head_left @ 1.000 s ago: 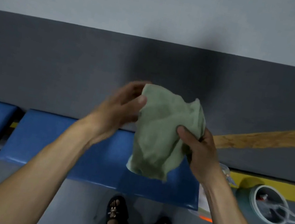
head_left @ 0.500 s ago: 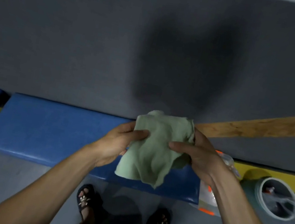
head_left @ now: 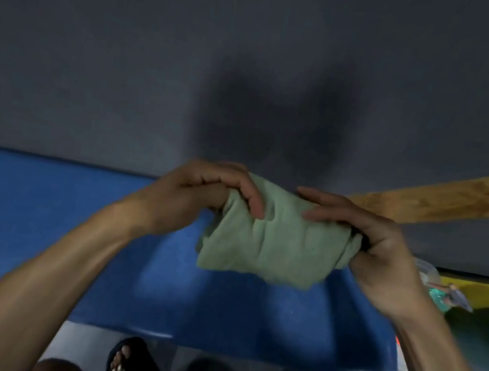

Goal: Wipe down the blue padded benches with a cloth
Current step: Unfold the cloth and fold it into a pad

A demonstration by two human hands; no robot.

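I see both hands holding a bunched green cloth (head_left: 271,248) just above the blue padded counter (head_left: 72,240). My left hand (head_left: 199,197) curls its fingers over the cloth's top; my right hand (head_left: 377,253) grips its end.

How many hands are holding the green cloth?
2. The left hand grips the cloth at its left end, and the right hand grips its right end, above the bench.
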